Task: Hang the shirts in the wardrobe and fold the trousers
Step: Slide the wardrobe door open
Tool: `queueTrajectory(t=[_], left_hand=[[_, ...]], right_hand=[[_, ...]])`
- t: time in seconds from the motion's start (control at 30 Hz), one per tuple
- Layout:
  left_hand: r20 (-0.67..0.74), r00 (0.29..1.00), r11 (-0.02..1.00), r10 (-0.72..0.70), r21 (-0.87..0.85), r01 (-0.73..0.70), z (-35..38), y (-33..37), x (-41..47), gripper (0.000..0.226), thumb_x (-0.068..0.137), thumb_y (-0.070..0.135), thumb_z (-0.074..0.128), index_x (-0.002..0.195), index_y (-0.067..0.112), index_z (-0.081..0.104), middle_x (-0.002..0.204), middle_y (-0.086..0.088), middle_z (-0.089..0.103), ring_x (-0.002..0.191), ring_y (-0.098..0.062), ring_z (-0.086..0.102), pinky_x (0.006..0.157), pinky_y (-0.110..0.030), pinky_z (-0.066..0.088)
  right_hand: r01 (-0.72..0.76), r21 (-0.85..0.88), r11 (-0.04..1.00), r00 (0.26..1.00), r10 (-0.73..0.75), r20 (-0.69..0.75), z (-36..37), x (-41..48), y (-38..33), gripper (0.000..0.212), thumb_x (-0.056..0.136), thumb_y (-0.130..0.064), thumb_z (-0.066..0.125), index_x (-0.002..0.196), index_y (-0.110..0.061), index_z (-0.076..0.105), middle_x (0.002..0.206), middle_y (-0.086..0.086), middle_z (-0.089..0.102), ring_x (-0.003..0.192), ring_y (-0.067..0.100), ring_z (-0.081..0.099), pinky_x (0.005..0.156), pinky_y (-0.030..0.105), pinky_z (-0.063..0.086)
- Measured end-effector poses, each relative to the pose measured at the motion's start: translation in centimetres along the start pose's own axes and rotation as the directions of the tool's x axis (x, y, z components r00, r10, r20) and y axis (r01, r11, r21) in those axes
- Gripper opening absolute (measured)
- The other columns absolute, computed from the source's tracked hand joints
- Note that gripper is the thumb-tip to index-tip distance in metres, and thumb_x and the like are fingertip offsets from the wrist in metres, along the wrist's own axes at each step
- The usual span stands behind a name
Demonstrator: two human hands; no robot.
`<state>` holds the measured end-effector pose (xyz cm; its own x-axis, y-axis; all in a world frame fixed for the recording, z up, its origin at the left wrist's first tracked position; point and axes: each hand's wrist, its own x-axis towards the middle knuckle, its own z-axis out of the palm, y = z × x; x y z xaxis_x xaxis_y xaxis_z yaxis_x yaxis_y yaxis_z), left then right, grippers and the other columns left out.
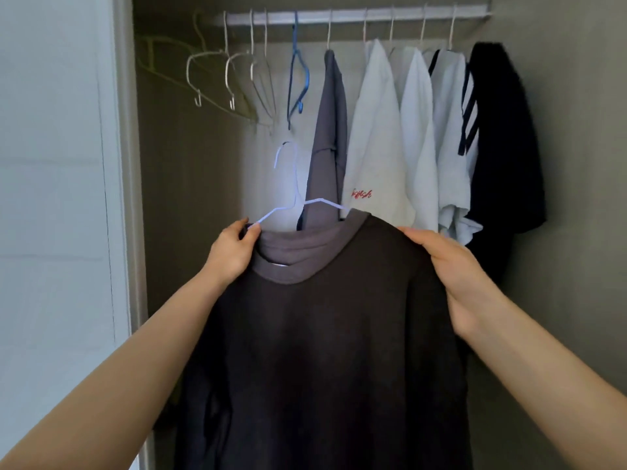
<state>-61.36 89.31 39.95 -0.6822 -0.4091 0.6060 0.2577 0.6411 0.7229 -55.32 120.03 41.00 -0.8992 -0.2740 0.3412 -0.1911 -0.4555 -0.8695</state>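
1. Shirt (322, 351) hangs in front of the open wardrobe (190, 198), held up between both hands. It is below the rail (356, 18) and not yet on it.
2. It is a soft, limp knit, and I judge it light to middling in weight. The body drops straight and the sleeves trail down the sides. It will sag wherever it has no support, so the shoulders are the places to hold.
3. The hanger (296, 198) is thin white wire, probably springy and slick. Its right arm is inside the neck and its left arm pokes out bare, so the shirt could slide off that side.
4. My left hand (230, 252) is curled on the shirt's left shoulder by the collar, with the hanger's bare tip at the thumb. My right hand (441, 262) has its fingers curled over the right shoulder, gripping cloth; its thumb is hidden.
5. The shirt is very dark brown-black, paler grey inside the neck, with a round collar and no print in view.
6. Next, I judge, the left shoulder goes over the wire. Then the hook goes up to the rail, into the gap beside the blue hanger (298, 79).
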Motion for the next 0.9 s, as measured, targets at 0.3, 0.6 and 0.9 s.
queueTrajectory(t=[0.3, 0.6, 0.9], left_hand=[[0.101, 0.983, 0.988, 0.150, -0.047, -0.146, -1.4, 5.0, 3.4, 0.054, 0.100, 0.038, 0.051, 0.148, 0.014, 0.043, 0.155, 0.001, 0.039, 0.142, -0.014, 0.035, 0.115, -0.023, 0.022], [0.296, 0.918, 0.938, 0.264, -0.299, -0.173, -1.6, 9.2, 2.6, 0.033, 0.101, 0.026, 0.053, 0.133, 0.020, 0.058, 0.127, 0.005, 0.059, 0.116, -0.008, 0.054, 0.103, -0.033, 0.047], [0.384, 0.861, 0.801, 0.332, -0.597, -0.042, -1.0, 10.8, 2.6, 0.055, 0.097, 0.039, 0.057, 0.149, 0.026, 0.040, 0.141, 0.006, 0.055, 0.126, -0.010, 0.055, 0.102, -0.044, 0.049]], right_hand=[[0.089, -0.130, 0.987, 0.995, -0.093, -0.029, 7.1, 1.7, -4.6, 0.024, 0.097, -0.023, 0.054, 0.102, -0.006, 0.071, 0.097, 0.009, 0.073, 0.091, 0.022, 0.067, 0.087, 0.036, 0.053], [0.232, -0.235, 0.944, 0.951, -0.270, -0.148, 10.1, 2.0, -5.1, 0.021, 0.098, -0.018, 0.047, 0.106, -0.005, 0.061, 0.091, 0.011, 0.059, 0.078, 0.020, 0.056, 0.067, 0.029, 0.046], [0.403, -0.388, 0.829, 0.859, -0.489, -0.152, 14.1, 7.1, -6.6, 0.033, 0.097, -0.012, 0.037, 0.065, -0.015, 0.045, 0.062, 0.003, 0.045, 0.058, 0.018, 0.044, 0.056, 0.024, 0.040]])
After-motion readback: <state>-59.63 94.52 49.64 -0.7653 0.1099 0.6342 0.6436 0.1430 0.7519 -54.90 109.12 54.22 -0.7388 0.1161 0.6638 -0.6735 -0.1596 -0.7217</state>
